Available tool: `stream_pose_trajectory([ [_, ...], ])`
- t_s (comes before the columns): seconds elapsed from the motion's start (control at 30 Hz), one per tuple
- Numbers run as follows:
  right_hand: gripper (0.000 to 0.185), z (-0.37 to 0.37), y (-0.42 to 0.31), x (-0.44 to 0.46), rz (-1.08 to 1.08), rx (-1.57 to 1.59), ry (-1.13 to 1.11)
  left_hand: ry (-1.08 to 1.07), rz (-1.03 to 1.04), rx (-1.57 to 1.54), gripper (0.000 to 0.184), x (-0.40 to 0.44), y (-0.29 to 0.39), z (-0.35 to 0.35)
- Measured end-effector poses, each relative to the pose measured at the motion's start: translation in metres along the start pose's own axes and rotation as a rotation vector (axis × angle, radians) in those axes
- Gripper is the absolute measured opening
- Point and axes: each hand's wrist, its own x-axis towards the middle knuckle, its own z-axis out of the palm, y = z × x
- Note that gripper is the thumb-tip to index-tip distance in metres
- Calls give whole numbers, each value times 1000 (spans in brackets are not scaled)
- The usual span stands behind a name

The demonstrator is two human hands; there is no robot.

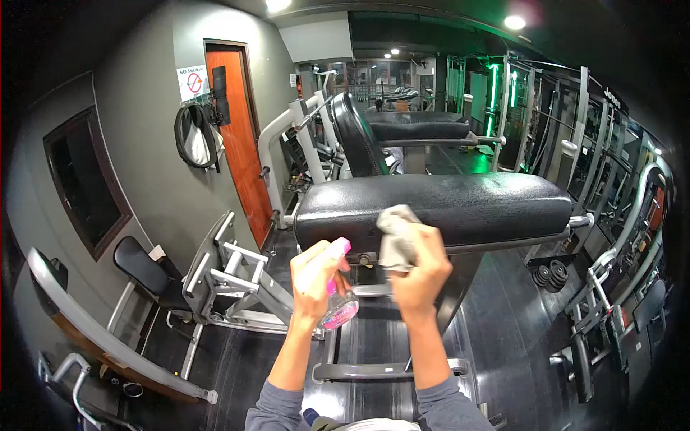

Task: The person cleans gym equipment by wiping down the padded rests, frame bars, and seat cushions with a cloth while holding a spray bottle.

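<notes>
My left hand is wrapped round a clear spray bottle with a pink nozzle and a pink label. To its right, my right hand grips a crumpled light grey cloth, which sticks up above the fingers. Both hands are in front of the near edge of a long black padded bench. The cloth overlaps the pad in view; whether it touches the pad I cannot tell. Some fingers are blurred.
Behind the bench stands another black padded bench. Metal-framed machines are at the left, near an orange door. Weight plates lie on the dark floor at the right. A metal foot bar crosses low in front.
</notes>
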Motion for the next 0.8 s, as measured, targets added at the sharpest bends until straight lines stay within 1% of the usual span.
stream_pose_trajectory([
  [0.03,42,0,0,0,1,-4,2,17,10,-24,31,1,1,-3],
  [0.07,44,11,-4,-8,15,-50,-53,20,28,-55,31,3,-2,-9],
  [0.1,44,15,-2,-9,-31,-32,-48,19,21,-23,32,7,4,-7],
  [0.17,44,6,1,-11,-73,-57,-142,20,14,-126,31,12,-1,-14],
  [0.23,41,-12,11,-12,-68,-45,-150,-17,28,-130,31,18,-3,-25],
  [0.3,36,-32,23,-11,25,-79,-70,-130,32,-79,32,23,2,-28],
  [0.37,38,-43,24,2,57,-80,81,-142,22,-65,34,27,-2,-28],
  [0.4,40,-40,21,4,65,-63,98,-143,26,-91,34,29,-2,-25],
  [0.43,43,-34,18,3,54,-81,87,-144,31,-116,35,29,-3,-23],
  [0.5,44,-10,17,-12,6,-45,-16,-140,49,-118,35,29,-6,-21],
  [0.57,42,13,20,-31,-97,-17,-116,-121,63,-126,36,27,-12,-24],
  [0.6,37,13,19,-31,-123,13,-125,-123,63,-124,36,26,-12,-24],
  [0.63,37,9,21,-30,-123,15,-122,-121,52,-125,35,25,-12,-24],
  [0.7,36,-11,32,-30,-89,-37,-112,-113,43,-124,34,25,-12,-26],
  [0.77,35,-31,46,-26,-22,-81,8,-152,57,-52,31,26,-11,-27],
  [0.8,36,-39,49,-21,0,-79,92,-145,34,-74,30,25,-12,-27],
])
